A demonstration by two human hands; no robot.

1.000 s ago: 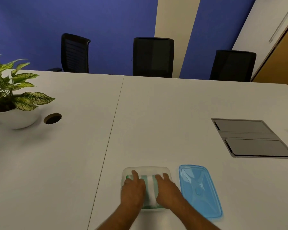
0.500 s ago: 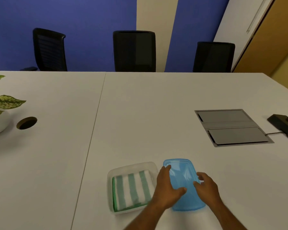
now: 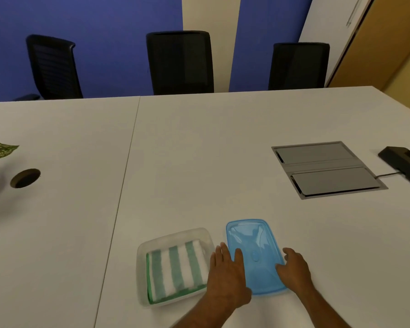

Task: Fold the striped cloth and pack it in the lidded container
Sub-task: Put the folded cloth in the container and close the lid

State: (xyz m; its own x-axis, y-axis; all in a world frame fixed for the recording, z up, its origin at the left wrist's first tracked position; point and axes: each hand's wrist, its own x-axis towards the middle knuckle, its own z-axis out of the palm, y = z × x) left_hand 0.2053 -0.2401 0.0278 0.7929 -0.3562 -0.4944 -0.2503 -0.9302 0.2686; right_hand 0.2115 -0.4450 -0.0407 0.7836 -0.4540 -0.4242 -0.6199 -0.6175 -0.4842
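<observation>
Low in the frame, left of centre, the clear container [image 3: 175, 266] sits on the tabletop [image 3: 199, 162] with the folded striped cloth [image 3: 175, 271] lying inside, lid off. Just right of it the left hand [image 3: 226, 278] rests flat, fingers spread, on the near left edge of the blue lid [image 3: 253, 254]. The right hand [image 3: 294, 271], fingers also apart, touches its right edge. The lid's long axis runs up the frame, roughly parallel to the container, so the likely next move is leftward.
</observation>
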